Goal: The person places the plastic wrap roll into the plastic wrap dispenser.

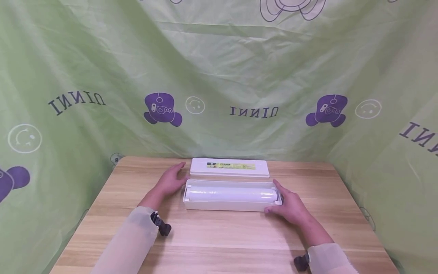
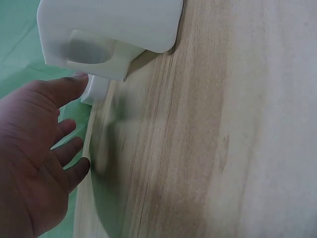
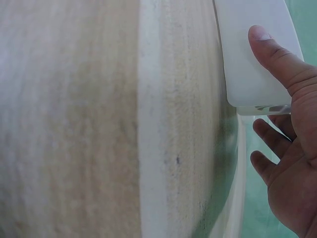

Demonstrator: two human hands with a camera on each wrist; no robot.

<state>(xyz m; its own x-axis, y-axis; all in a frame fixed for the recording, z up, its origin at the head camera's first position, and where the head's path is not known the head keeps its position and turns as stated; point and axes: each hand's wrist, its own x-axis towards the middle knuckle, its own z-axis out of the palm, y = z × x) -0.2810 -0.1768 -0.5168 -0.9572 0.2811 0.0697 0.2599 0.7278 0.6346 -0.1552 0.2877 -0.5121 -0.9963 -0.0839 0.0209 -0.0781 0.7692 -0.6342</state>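
Observation:
A long white cling film box (image 1: 222, 206) sits uncovered on the table, with a shiny roll of film (image 1: 227, 194) lying lengthwise inside. My right hand (image 1: 291, 205) holds the box's right end, its thumb (image 3: 272, 52) flat on the front face and its fingers round the end and back. At the opposite end is my left hand (image 1: 171, 180), fingers loosely spread and thumb tip (image 2: 74, 87) right by the end wall (image 2: 106, 22), which has a rounded recess. Behind the box lies its white lid (image 1: 196, 167), a printed label on top.
The wood-grain table (image 1: 212, 243) reaches back to a green curtain (image 1: 219, 76) printed with purple figures, which also hangs along both sides. A small black wrist camera (image 1: 165, 229) sits at the left cuff, another black camera (image 1: 301, 262) at the right cuff.

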